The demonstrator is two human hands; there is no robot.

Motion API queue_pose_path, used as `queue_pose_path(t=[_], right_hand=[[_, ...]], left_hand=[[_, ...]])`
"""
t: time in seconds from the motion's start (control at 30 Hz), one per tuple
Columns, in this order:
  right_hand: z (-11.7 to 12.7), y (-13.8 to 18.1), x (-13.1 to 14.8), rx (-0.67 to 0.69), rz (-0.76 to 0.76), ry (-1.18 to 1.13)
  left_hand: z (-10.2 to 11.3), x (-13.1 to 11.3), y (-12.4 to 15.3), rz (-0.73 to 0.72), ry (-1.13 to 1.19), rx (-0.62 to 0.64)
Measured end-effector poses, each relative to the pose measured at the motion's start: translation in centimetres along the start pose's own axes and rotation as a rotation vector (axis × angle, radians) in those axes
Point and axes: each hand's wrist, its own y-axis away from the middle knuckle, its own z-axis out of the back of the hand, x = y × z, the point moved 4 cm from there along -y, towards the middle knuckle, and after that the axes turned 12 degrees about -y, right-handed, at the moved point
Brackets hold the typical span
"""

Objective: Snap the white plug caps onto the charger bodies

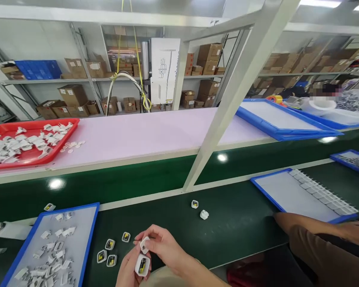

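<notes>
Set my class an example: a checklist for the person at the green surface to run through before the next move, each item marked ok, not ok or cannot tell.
1. White housing held in the left hand: ok; its open side, yellow and black within, faces the camera.
2. Small white piece held in the right hand: ok.
3. Piece and housing fitted together properly: cannot tell; they are close, but the fit is unclear.
4. Loose items gathered in one group: not ok; four housings lie near the blue-rimmed tray, two white pieces farther off.
5. Co-worker's arm clear of the hands: ok; it is off to the right.
</notes>
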Motion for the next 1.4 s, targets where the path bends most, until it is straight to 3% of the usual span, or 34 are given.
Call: queue_pose_path(t=[0.2,0.43,0.77,1.03,1.3,1.4], right_hand=[[1.2,1.1,-0.1,0.001,-0.028,0.037],[1.8,1.7,0.4,0.108,-0.015,0.136],[1.9,1.4,-0.1,0.184,0.008,-0.025],[1.5,1.5,0.6,0.111,0.112,-0.022],[0.6,2.3,1.4,-0.032,0.324,0.083],[0.3,2.6,1.7,-0.013,0.396,0.246]], left_hand=[[0.4,-0.1,1.1,0.036,-0.112,-0.071],[1.5,0.1,1.5,0.086,-0.202,-0.171],[0.5,-0.1,1.1,0.11,-0.286,-0.048],[-1.3,-0.2,1.3,0.038,-0.124,-0.21],[-1.6,-2.1,1.7,-0.016,0.0,-0.196],[-2.0,-3.0,1.9,-0.049,0.069,-0.185]])
